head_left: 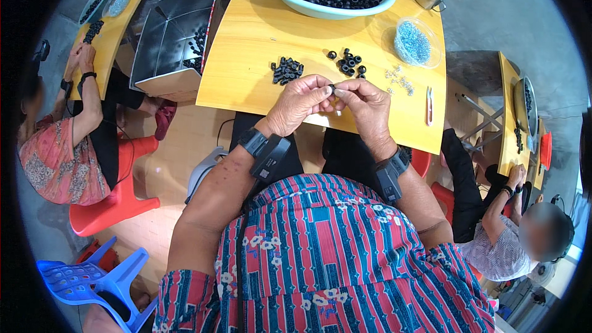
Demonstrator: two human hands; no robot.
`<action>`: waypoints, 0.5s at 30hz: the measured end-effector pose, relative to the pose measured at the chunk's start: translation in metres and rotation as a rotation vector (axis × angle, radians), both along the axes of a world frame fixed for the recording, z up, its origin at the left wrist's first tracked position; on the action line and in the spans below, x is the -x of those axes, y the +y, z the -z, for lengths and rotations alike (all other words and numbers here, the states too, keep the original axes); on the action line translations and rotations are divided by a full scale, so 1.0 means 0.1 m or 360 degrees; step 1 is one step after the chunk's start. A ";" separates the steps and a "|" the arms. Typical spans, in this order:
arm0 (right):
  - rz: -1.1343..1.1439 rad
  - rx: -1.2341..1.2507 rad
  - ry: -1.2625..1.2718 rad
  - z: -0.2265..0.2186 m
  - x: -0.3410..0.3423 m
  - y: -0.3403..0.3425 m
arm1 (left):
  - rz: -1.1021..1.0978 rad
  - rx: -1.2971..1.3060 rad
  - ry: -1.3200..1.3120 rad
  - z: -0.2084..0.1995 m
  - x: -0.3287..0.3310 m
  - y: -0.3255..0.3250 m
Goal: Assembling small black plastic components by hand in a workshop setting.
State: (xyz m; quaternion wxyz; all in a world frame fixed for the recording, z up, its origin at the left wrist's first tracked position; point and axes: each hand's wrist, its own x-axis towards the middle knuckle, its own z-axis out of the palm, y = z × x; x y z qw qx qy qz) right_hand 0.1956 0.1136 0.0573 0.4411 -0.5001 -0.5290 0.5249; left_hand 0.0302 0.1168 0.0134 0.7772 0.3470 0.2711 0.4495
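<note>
left hand (295, 105) is pinching small round black part (333, 89) at fingertips | right hand (370, 106) is pinching its other side | short black cylinders (287, 72) are lying beyond left hand

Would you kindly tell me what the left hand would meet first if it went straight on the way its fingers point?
Beyond the black bead at its tips, the left hand would most likely meet the right hand first, though depth is hard to judge here.
</note>
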 end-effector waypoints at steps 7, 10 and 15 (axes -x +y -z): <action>-0.0099 -0.1004 -0.0844 -0.01 -0.01 -0.06 | -0.0024 0.0048 0.0079 0.01 0.01 -0.02; -0.0044 -0.1110 -0.0880 -0.02 -0.04 -0.08 | 0.0001 0.0032 0.0182 -0.02 -0.01 -0.04; -0.0115 -0.1090 -0.0852 -0.05 -0.06 -0.13 | 0.0048 -0.0127 0.0367 -0.14 0.02 -0.10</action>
